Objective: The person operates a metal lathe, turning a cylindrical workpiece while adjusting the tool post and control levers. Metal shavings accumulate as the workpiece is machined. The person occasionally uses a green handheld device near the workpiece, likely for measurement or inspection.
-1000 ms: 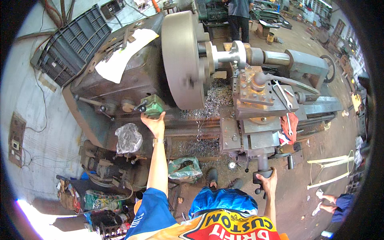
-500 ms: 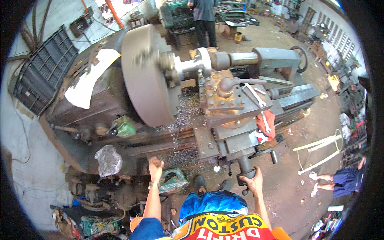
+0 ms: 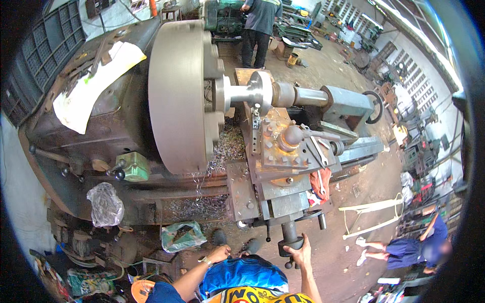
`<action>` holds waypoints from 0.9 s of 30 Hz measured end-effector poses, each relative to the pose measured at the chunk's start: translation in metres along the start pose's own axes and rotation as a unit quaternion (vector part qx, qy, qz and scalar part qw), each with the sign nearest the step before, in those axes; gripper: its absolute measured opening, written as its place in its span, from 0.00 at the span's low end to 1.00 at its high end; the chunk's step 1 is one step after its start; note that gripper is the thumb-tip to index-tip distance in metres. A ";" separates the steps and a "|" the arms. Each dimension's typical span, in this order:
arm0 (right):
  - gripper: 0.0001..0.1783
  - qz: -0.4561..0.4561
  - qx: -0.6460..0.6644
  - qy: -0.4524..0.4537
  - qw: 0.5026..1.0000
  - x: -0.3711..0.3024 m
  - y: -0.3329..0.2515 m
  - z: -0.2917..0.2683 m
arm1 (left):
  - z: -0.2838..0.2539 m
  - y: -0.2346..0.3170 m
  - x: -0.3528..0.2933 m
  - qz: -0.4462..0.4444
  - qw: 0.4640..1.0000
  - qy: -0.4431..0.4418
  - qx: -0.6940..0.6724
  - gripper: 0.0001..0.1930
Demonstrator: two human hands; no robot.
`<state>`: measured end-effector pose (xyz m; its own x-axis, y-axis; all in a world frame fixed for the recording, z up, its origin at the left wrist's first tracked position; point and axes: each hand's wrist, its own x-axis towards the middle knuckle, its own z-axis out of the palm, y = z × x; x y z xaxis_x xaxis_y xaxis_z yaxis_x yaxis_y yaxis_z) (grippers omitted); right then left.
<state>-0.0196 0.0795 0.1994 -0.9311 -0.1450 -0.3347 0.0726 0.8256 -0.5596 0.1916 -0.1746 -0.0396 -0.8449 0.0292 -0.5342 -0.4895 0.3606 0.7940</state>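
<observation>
My right hand [image 3: 300,252] is wrapped round the dark round cross-slide handle [image 3: 289,247] at the front of the lathe carriage. My left hand [image 3: 220,253], a watch on its wrist, is curled closed by my blue shorts [image 3: 245,275], with nothing visible in it. Ahead, a shiny flanged metal shaft [image 3: 260,92] lies between the big lathe chuck [image 3: 177,98], whose jaws are blurred, and the tailstock [image 3: 348,103]. The tool post [image 3: 283,144] stands close to the shaft. Beside its lever, a spanner [image 3: 317,151] rests on the carriage above a red cloth [image 3: 323,182].
Metal chips [image 3: 227,149] lie below the chuck. White cloth [image 3: 96,88] covers part of the headstock; a clear plastic bag [image 3: 105,204] hangs at its front. A green bag [image 3: 183,236] is near my feet. One person [image 3: 260,30] stands behind the lathe, another [image 3: 414,247] at right.
My left hand has come back from before the lathe bed to my shorts. My right hand stays on the cross-slide handle. The view has shifted, so the lathe sits further left.
</observation>
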 end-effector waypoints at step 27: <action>0.59 -0.022 -0.004 -0.019 1.000 0.005 0.003 0.000 | 0.045 0.193 0.052 0.066 0.901 -0.157 -0.398 0.40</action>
<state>-0.0237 0.0814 0.1960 -0.9188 -0.2025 -0.3388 0.0283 0.8225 -0.5681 0.0634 -0.0619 0.0728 -0.8653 0.3302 -0.3771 -0.4951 -0.4451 0.7462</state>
